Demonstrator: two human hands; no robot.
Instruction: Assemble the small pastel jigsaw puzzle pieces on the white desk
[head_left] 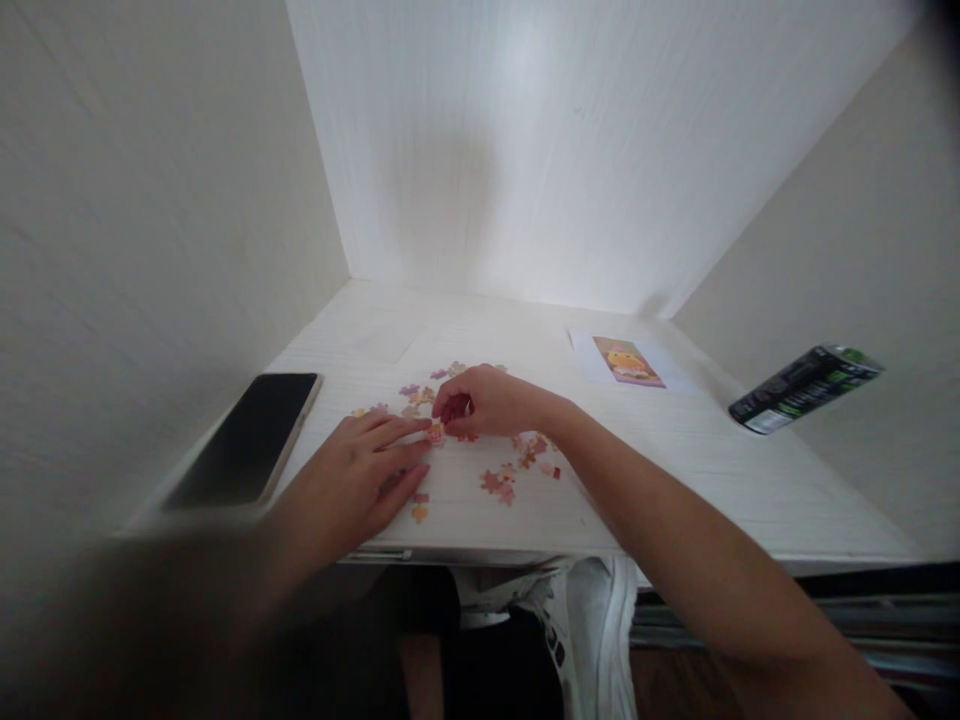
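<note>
Left hand (367,475): right of the phone (244,440), palm down, fingers extended, slightly parted, tips at a pink-and-yellow puzzle piece (436,435). Pink-red cluster (495,484): farther right of phone, knobbed edges. Right hand (487,400): beyond, curled; cannot tell whether gripping. Purple, ochre pieces (409,391): scattered, right of phone.

Black phone (244,440), dark can (802,388)

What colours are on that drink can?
The can is mostly black with some green, shown in the head view.
</note>
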